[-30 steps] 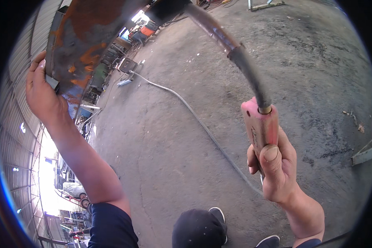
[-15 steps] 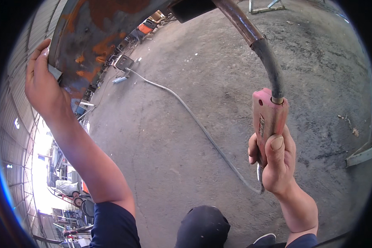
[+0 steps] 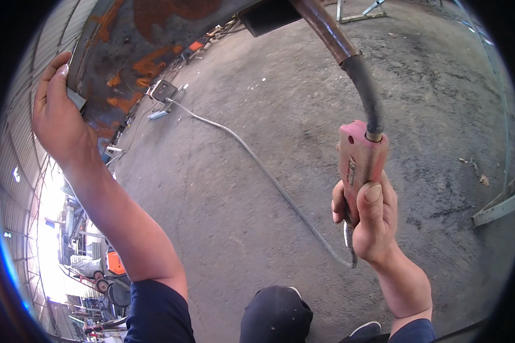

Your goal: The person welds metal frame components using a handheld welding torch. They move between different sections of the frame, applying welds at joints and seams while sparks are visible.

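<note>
My right hand (image 3: 375, 220) is wrapped around the worn pink-red handle of a welding torch (image 3: 360, 151), thumb along its near side. From the handle's top a black sleeve and a scuffed coppery neck curve up and left, out past the upper edge, so the tip is hidden. A large rusty steel plate (image 3: 126, 63), dark with orange patches, spans the upper left. My left hand (image 3: 63, 120) is raised at its left edge, fingers closed and fingertips against that edge. A small grey metal piece (image 3: 76, 100) shows beside the palm.
A grey cable (image 3: 257, 163) runs over the concrete floor (image 3: 240, 228) from the torch to a boxy unit (image 3: 163, 90). A black rectangular part (image 3: 269, 20) juts below the plate. Metal stands (image 3: 495, 210) are at right and top; carts and clutter lie lower left. My knee (image 3: 277, 314) shows below.
My right hand and the torch have shifted slightly left in view. My left hand stays at the plate's edge. The view has turned a little.
</note>
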The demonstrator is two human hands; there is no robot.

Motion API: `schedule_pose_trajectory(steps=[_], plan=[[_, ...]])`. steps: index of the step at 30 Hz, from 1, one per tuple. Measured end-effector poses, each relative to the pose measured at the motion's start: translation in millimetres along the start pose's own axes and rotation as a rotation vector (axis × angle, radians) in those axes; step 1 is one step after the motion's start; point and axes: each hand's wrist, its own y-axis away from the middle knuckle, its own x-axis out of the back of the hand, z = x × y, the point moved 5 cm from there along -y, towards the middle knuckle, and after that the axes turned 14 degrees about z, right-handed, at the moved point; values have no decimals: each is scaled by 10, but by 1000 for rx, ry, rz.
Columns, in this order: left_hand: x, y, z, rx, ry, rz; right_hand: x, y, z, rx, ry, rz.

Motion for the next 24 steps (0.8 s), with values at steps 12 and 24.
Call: schedule_pose_trajectory(steps=[12, 24], plan=[[16, -10, -23, 37, -4, -7, -75, -98, 166, 51, -3, -2], [-54, 51, 88, 89, -3, 14, -104, -190, 265, 72, -36, -7]])
